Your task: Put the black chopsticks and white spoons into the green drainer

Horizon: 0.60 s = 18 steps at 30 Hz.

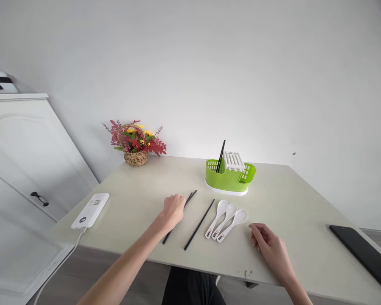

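- The left hand [174, 208] is over the table [273, 199], curled around two black chopsticks [168, 238] that slant out above and below it. Its grip appears closed on them, though the fingertips are hidden.
- The right hand [269, 243] is beside the spoons, fingers loosely bent, its grip relaxed and holding nothing visible.
- Already upright, in a green caddy [224, 180] toward the back of the table: what looks like a pair of black chopsticks [221, 156], leaning against each other in the left compartment.
- Outside the caddy: the two chopsticks at the left hand, plus a single black chopstick [199, 224] lying diagonally between that hand and the spoons.
- Also outside it: three white spoons [231, 209], fanned side by side in front of the caddy, bowls away from the person, small labels on the handle ends.
- The caddy has perforated walls and a white base. A white slotted piece [234, 161] sits on its middle; the lower right compartment shows its green wall and floor.
- The other container is a wicker basket [136, 159] at the back left, filled with red leaves and yellow flowers [139, 140].
- At the left edge, a flat white device [90, 211] has a white cable [62, 262] attached; at the far right lies a dark phone-like slab [362, 254].
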Each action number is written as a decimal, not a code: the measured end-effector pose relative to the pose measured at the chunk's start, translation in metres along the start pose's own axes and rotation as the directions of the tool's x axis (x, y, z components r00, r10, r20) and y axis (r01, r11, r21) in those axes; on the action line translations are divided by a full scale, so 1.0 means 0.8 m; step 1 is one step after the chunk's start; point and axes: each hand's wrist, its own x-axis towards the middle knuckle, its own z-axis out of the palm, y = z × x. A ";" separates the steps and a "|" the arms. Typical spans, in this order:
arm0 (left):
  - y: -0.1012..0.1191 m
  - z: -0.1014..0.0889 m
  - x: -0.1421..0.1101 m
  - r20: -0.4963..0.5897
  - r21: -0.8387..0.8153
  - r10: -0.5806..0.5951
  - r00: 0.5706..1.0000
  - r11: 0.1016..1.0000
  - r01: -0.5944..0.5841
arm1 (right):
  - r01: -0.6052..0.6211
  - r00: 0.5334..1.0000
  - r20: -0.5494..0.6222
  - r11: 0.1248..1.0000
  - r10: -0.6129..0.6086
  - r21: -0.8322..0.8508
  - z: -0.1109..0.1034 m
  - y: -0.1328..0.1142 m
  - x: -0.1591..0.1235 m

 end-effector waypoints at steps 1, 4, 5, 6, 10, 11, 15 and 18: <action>0.003 0.003 -0.001 -0.013 -0.014 0.002 1.000 1.000 -0.002 | -0.001 1.000 -0.003 1.000 0.001 0.004 0.000 0.000 0.000; 0.009 0.009 0.001 -0.040 -0.070 0.005 0.999 0.998 -0.008 | -0.006 1.000 -0.004 1.000 0.006 0.010 -0.001 -0.001 0.000; 0.009 0.010 0.003 -0.049 -0.093 0.005 0.999 0.996 -0.010 | -0.007 1.000 -0.002 1.000 0.007 0.012 -0.001 -0.001 0.000; 0.008 0.010 0.004 -0.058 -0.119 0.004 0.998 0.993 -0.011 | -0.009 1.000 0.000 1.000 0.009 0.013 -0.001 -0.002 0.000; -0.009 0.001 0.009 -0.079 -0.235 0.007 0.997 0.972 -0.026 | -0.016 1.000 0.005 1.000 0.016 0.016 -0.002 -0.001 -0.001; -0.015 -0.002 0.009 -0.078 -0.279 0.025 0.997 0.959 -0.046 | -0.015 1.000 0.004 1.000 0.015 0.026 -0.002 0.000 -0.001; -0.029 -0.004 0.002 -0.168 -0.665 0.123 0.978 0.718 -0.205 | 0.017 1.000 -0.014 0.995 -0.016 0.101 -0.005 -0.012 -0.002; -0.023 0.010 -0.004 -0.277 -0.842 0.090 0.957 0.456 -0.287 | 0.125 0.992 0.004 0.987 -0.126 0.103 -0.004 -0.053 0.003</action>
